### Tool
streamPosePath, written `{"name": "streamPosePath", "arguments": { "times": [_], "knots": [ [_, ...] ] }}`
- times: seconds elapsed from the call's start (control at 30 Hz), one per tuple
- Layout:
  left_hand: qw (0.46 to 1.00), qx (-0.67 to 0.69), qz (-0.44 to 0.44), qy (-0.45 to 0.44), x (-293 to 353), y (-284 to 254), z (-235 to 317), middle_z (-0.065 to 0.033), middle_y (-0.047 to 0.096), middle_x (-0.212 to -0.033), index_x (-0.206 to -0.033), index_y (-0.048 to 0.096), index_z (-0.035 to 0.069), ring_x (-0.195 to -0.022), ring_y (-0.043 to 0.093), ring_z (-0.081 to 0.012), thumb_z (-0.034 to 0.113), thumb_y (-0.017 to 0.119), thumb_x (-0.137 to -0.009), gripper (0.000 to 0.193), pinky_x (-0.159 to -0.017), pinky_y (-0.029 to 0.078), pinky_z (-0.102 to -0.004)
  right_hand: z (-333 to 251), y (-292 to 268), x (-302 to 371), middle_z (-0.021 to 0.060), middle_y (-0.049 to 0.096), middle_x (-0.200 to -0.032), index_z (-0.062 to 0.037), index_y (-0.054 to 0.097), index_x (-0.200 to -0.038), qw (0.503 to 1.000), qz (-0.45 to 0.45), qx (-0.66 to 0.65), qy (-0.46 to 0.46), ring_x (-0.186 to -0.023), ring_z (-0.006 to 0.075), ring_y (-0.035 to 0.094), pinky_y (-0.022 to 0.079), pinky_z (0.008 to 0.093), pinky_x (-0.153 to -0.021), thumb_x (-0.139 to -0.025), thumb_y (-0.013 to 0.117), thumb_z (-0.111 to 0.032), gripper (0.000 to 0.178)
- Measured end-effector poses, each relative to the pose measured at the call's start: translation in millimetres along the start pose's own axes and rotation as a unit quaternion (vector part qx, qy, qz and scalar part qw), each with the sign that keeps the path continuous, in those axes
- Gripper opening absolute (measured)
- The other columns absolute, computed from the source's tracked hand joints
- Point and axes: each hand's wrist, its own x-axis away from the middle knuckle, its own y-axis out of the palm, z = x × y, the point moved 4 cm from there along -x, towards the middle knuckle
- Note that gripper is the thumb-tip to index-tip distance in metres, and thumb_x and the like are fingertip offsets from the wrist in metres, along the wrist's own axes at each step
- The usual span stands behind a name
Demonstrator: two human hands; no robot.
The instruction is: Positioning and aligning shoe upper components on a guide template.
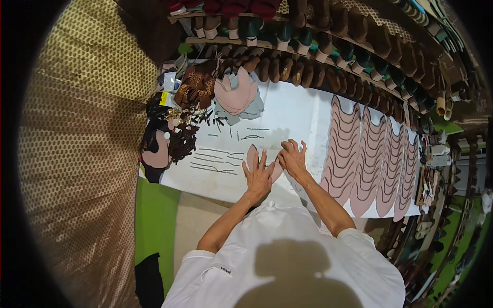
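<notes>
A pink curved shoe-upper piece (251, 154) lies on the white-covered table (303, 118), partly hidden under my hands. My left hand (258, 177) rests flat on it with fingers spread. At its right side my right hand (293, 160) bends its fingers down, index finger and thumb close together on the piece's edge; what lies between them is too small to make out. Left of my hands are several thin dark strips (213, 156) laid out in rows. Shorter strips (251, 137) lie just beyond.
Overlapping pink dark-edged pieces (341, 154) form columns at the right. Stacked pink pieces (236, 95) lie over grey ones (251, 112) at the far left, beside leopard-print material (195, 87) and a dark strip bundle (182, 143). Shelves of shoes (318, 43) line the back; a patterned curtain (87, 154) hangs left.
</notes>
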Motion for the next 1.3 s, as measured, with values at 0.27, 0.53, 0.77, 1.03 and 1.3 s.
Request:
{"name": "streamPosePath", "arguments": {
  "times": [0.27,0.53,0.77,1.03,1.3],
  "knots": [
    [1.000,-0.013,-0.023,-0.004,-3,3,-2,-0.0168,0.019,-0.173,-0.145,0.059,0.023,-0.157,0.014,-0.0449,0.012,0.067,-0.085,0.062,-0.108,0.011,-0.0839,0,0,-3,0.0087,0.059,-0.132,-0.0076,0.074,-0.090,1.000,-0.001,-0.003,-0.001,-0.139,0.0344,0.044,0.018,0.0697,-0.116,-0.088,0.071,-0.021,0.014],
    [0.999,-0.014,-0.039,-0.014,-13,-2,1,-0.0148,0.014,-0.174,-0.144,0.061,0.027,-0.158,0.013,-0.0448,0.013,0.070,-0.080,0.066,-0.108,0.014,-0.0839,0,1,-3,0.0082,0.060,-0.128,-0.0076,0.074,-0.088,1.000,-0.006,0.012,0.004,-0.138,0.0343,0.045,0.018,0.0694,-0.116,-0.088,0.070,-0.022,0.014],
    [0.998,-0.039,-0.050,0.004,-18,4,-2,-0.0148,0.013,-0.174,-0.143,0.061,0.027,-0.157,0.013,-0.0449,0.014,0.071,-0.076,0.069,-0.108,0.013,-0.0845,-2,-6,-2,0.0082,0.062,-0.128,-0.0084,0.076,-0.090,0.999,-0.012,0.000,0.034,-0.138,0.0341,0.045,0.017,0.0677,-0.117,-0.089,0.072,-0.026,0.018],
    [0.999,-0.021,-0.044,0.001,-19,4,-3,-0.0158,0.014,-0.174,-0.142,0.062,0.026,-0.157,0.013,-0.0452,0.013,0.069,-0.077,0.067,-0.109,0.011,-0.0843,0,-13,23,0.0085,0.062,-0.135,-0.0138,0.081,-0.099,0.993,0.057,-0.057,0.085,-0.136,0.0321,0.046,0.018,0.0650,-0.118,-0.090,0.073,-0.027,0.018],
    [0.999,0.014,-0.038,-0.001,-19,0,-2,-0.0155,0.014,-0.175,-0.139,0.066,0.021,-0.159,0.011,-0.0437,0.005,0.069,-0.073,0.068,-0.112,0.009,-0.0809,6,-7,12,0.0079,0.061,-0.135,-0.0128,0.080,-0.099,0.994,0.048,-0.052,0.085,-0.136,0.0300,0.047,0.018,0.0642,-0.116,-0.094,0.071,-0.026,0.017]
  ]
}}
